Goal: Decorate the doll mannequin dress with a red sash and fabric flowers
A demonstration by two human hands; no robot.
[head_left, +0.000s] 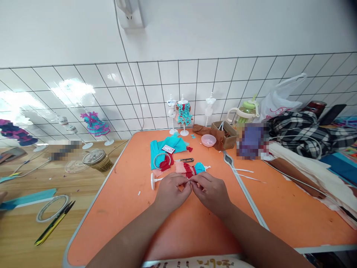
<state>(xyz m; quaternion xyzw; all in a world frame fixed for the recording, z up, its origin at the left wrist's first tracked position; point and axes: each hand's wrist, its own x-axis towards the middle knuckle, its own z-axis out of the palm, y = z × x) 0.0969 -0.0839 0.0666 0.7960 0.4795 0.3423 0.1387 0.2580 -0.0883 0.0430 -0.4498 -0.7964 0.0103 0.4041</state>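
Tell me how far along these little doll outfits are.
The upright form in turquoise ruffles looks finished. The left hand and right hand meet, fingertips pinched, at a lying form dressed in turquoise, red and pink; anything they pinch is too small to see. Perhaps remaining: finishing that one and dressing the bare white form at the back.

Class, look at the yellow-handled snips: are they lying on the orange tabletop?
No, the snips lie on the wooden surface, left of the orange tabletop.
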